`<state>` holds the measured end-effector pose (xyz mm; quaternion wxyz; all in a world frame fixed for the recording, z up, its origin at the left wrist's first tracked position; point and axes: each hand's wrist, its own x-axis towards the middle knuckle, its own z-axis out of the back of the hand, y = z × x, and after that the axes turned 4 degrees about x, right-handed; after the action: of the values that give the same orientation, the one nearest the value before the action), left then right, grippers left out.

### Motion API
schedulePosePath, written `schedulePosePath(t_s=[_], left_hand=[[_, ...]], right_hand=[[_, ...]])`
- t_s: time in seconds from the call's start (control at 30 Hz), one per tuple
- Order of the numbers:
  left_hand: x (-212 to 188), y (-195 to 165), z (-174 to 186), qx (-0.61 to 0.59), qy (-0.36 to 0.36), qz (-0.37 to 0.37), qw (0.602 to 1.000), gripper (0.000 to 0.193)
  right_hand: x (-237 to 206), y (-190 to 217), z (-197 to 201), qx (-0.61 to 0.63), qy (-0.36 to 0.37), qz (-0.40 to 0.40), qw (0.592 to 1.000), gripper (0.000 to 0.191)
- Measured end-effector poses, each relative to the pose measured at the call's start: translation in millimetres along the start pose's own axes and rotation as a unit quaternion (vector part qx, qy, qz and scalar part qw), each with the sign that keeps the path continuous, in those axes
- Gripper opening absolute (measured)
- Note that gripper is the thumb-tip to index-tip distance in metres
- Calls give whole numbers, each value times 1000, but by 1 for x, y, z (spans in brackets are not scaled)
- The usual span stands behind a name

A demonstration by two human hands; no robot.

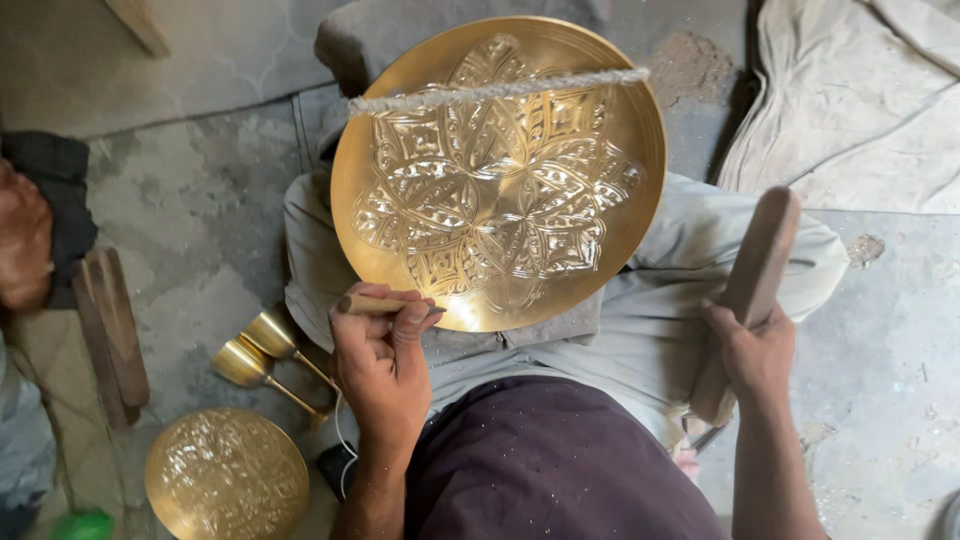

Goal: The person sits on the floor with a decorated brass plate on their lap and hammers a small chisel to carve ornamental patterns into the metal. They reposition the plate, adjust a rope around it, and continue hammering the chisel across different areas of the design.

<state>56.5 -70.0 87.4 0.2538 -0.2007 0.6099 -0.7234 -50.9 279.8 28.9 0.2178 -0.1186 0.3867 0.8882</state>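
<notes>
the brass plate (498,175) lies on a grey pad (520,335) across the person's lap, tilted a little toward the camera, with a flower pattern pressed into its middle. a twisted rope (500,90) runs across its upper part and seems to hold it down.

the left hand (385,350) is at the lower rim of the plate. its fingers are closed around a short wooden-handled punch (375,304), which lies nearly flat, its tip pointing right at the rim. the right hand (750,350) is well apart from the plate, on the right side, with fingers wrapped tight around a long wooden mallet (750,290) held upright.

to do this step well, i think the punch tip should sit firmly on the line of the pattern before any hit comes, and the hits should be light and even so the metal does not dent too deep. the plate must not slide on the pad.

on the floor at the left lie two brass goblets (262,350), a second patterned brass plate (226,475) and some wooden sticks (108,335). another person's hand (22,240) shows at the left edge.
</notes>
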Motion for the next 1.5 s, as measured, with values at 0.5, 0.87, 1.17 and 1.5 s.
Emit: schedulePosePath(t_s=[0.5, 0.87, 1.17, 1.5], left_hand=[[-74, 12, 59, 69, -52, 1, 996, 33], [-90, 8, 64, 69, -2, -13, 998, 36], [-116, 20, 106, 39, 35, -56, 997, 34], [-131, 55, 215, 81, -89, -88, 989, 36]], right_hand=[[-46, 0, 25, -17, -22, -1, 1000, 50], [-83, -24, 39, -24, -40, 30, 998, 67], [-146, -56, 61, 265, 53, 22, 963, 57], [-192, -53, 63, 437, 129, 146, 878, 47]])
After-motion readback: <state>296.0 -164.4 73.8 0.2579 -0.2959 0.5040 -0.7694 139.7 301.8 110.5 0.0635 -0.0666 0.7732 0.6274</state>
